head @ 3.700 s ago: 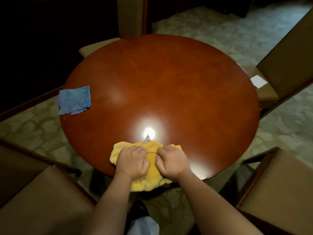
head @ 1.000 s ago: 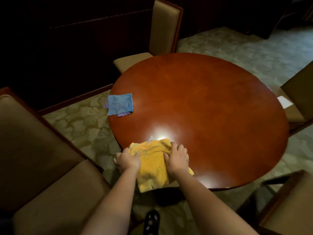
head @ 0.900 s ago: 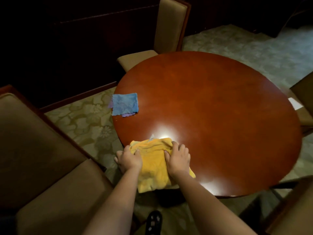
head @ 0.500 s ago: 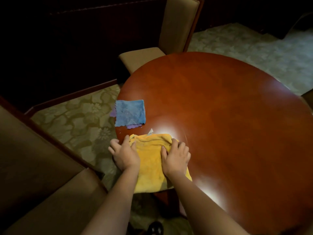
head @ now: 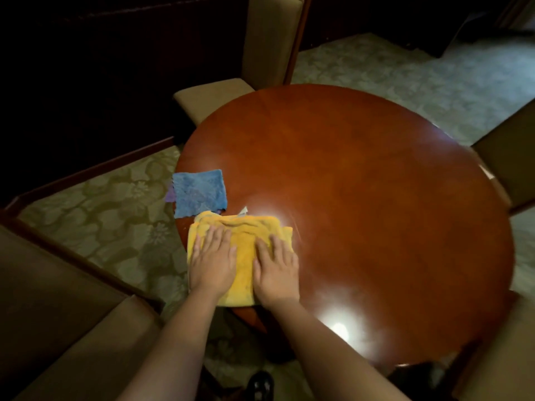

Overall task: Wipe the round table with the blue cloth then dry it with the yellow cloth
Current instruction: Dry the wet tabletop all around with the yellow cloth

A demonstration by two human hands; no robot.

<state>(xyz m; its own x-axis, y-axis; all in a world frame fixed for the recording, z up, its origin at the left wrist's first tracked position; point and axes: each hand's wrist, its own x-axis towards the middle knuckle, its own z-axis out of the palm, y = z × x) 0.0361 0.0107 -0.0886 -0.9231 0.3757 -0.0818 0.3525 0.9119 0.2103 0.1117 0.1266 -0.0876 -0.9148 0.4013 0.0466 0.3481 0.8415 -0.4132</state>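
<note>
A single head-worn wide-angle camera looks steeply down and forward over the round surface (head: pixel 362 198), close enough that both forearms run in from the near edge. The hands (head: pixel 243 261) sit just below frame centre. Chairs (head: pixel 269 39) crowd the far, left and right borders, bent by the lens. No second view covers the scene.

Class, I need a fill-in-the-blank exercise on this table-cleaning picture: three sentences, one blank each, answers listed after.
1. Both hands, left and right, press flat on the ______ cloth.
2. The blue cloth lies at the table's ______ edge.
3. The table top is ______ in shape.

Missing words: yellow; left; round
</note>
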